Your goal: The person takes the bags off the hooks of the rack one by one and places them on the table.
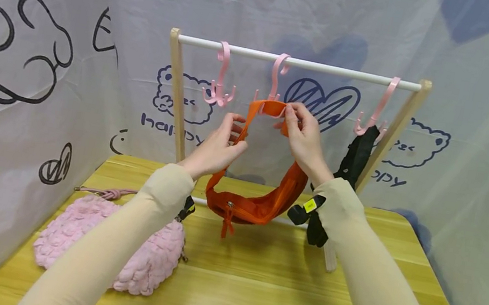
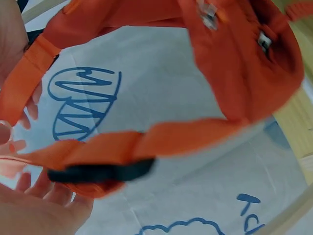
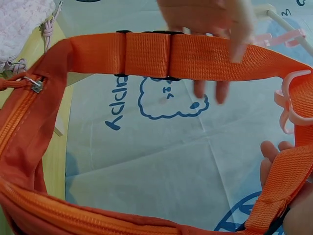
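Observation:
An orange waist bag (image 1: 254,206) hangs in a loop, its pouch low and its strap (image 3: 205,56) at the prongs of the middle pink hook (image 1: 278,79). My right hand (image 1: 304,133) pinches the strap just right of that hook, thumb and fingertips at its edge. On the left side of the loop, my left hand (image 1: 221,145) has loosely extended fingers behind the strap and its thumb in front. The left wrist view shows those fingers along the strap beside a black buckle part (image 2: 102,170). Two metal zipper pulls (image 2: 209,17) show on the pouch.
A white rail (image 1: 337,71) on wooden posts carries two more pink hooks, left (image 1: 221,75) and right (image 1: 382,108). A black bag (image 1: 357,156) hangs from the right one. A fluffy pink bag (image 1: 151,261) lies on the wooden table (image 1: 249,295) at left, partly behind my left arm.

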A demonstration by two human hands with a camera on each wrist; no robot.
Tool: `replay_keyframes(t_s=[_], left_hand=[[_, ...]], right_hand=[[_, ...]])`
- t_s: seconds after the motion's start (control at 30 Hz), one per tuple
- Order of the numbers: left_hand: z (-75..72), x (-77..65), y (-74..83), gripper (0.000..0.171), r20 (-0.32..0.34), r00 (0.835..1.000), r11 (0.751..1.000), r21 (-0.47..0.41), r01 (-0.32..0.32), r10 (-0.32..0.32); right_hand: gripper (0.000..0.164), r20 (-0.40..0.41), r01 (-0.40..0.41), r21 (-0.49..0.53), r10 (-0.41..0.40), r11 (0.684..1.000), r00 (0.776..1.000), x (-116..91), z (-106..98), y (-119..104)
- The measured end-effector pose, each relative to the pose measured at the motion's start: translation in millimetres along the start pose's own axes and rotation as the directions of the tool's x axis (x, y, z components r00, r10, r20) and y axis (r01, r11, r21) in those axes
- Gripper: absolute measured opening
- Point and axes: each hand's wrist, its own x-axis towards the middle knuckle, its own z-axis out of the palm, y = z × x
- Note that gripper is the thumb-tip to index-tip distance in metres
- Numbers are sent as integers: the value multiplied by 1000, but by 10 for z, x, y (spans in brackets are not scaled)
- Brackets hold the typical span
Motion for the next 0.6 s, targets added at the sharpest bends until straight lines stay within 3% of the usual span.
replay_keyframes(t_s=[0.2, 0.33, 0.47, 0.6], left_hand=[[43, 100, 116, 54, -103, 990, 994, -39, -105, 100], [52, 170, 181, 52, -138, 978, 986, -35, -161, 155], [56, 237, 257, 51, -145, 976, 986, -17, -163, 159], [63, 311, 322, 48, -165, 980, 992, -48, -121, 111]], right_hand=[[37, 0, 8, -11, -8, 1000, 1000, -11, -18, -10], [38, -2, 4, -15, -4, 1000, 1000, -21, -23, -11], [38, 7, -8, 6, 8, 1000, 1000, -26, -20, -9], [37, 16, -31, 40, 31, 999, 999, -29, -26, -11]])
